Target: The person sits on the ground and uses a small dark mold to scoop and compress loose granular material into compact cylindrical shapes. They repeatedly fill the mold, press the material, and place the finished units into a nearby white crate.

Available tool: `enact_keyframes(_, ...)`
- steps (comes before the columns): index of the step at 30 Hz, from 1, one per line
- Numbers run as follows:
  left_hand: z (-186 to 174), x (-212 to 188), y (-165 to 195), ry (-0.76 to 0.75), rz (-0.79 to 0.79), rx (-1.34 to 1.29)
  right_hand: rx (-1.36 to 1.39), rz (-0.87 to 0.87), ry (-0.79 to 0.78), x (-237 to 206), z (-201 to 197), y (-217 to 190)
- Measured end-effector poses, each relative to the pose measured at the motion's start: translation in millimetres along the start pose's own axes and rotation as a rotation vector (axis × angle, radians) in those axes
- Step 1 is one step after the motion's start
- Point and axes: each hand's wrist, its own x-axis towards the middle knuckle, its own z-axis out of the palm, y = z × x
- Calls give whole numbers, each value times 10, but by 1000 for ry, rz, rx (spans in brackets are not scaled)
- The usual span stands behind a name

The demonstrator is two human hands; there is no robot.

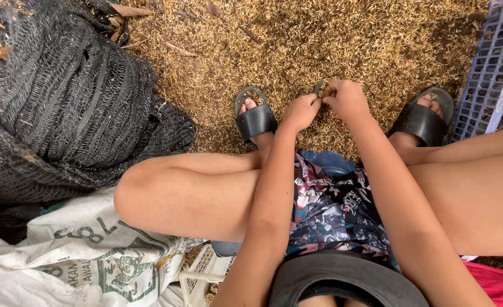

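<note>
I sit low with my knees apart over a ground covered in tan husks and chaff point(297, 51). My left hand point(300, 111) and my right hand point(347, 100) meet between my feet. Together they pinch a small dark, husk-covered object point(319, 87); what it is I cannot tell. Both hands have their fingers closed on it. My feet wear black slide sandals, one at the left point(255, 120) and one at the right point(423, 121).
A heap of black netting point(58, 102) fills the left side. A white woven sack with green print point(86, 256) lies below it. A blue plastic crate point(493, 62) stands at the right edge, and a white crate point(203, 276) pokes out under my leg.
</note>
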Motion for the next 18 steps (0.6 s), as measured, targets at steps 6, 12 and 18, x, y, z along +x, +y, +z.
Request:
enact_keyframes(6, -139, -116, 108, 41, 22, -80, 106, -88, -73, -71, -265, 19)
enact_keyframes(12, -187, 64, 184, 300, 94, -299, 479, 276, 248, -153, -474, 314)
enact_keyframes(18, 56, 95, 339, 487, 182, -323, 429, 258, 129, -187, -136, 271)
